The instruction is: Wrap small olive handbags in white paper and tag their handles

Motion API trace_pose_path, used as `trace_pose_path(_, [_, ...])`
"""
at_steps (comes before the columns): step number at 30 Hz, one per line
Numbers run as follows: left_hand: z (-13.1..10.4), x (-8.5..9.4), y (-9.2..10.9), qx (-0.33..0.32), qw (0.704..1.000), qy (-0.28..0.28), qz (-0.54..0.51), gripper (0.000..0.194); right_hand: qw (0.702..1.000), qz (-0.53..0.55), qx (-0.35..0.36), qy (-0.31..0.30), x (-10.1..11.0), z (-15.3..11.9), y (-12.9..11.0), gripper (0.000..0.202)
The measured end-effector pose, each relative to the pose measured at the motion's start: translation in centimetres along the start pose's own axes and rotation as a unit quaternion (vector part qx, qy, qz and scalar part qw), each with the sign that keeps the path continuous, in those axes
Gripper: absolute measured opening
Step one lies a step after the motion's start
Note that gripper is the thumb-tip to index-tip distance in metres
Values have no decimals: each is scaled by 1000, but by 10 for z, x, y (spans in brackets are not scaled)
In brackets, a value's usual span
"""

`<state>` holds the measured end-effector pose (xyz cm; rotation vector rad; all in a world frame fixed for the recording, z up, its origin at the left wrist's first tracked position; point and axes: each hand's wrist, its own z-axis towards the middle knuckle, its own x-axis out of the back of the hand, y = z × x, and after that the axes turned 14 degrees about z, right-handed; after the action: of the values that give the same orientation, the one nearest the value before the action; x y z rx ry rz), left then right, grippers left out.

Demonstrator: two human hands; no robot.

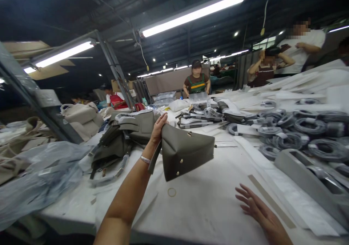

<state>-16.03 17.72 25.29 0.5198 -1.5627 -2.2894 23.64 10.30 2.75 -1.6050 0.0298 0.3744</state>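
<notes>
My left hand (158,128) grips an olive-grey handbag (188,150) at its upper left edge and holds it tilted above the white table (201,205). The bag's base, with small metal studs, faces me. A strap or flap hangs from it beside my wrist. My right hand (253,205) hovers over the table to the right, fingers spread, with nothing in it. On the tabletop below the bag lies a thin yellowish ring (171,192), perhaps a rubber band.
More olive bags (117,147) lie at left beside clear plastic wrap (62,165). Coiled, wrapped straps (289,139) and a grey tape dispenser (308,179) fill the right side. A metal post (46,99) rises at left. Across the table stands a person (196,83) in an apron.
</notes>
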Motion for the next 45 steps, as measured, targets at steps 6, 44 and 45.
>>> trace_pose_path(6, [-80,-21,-47,28,978,-129,164,54,990,117,-14,74,-11,-9,-27,75])
trace_pose_path(44, [-265,6,-110,-259,675,-382,576,52,711,-574,282,-293,-18,-18,-26,81])
trace_pose_path(45, [-260,3,-102,-239,676,-396,573,52,715,-571,268,-300,-23,-17,-35,76])
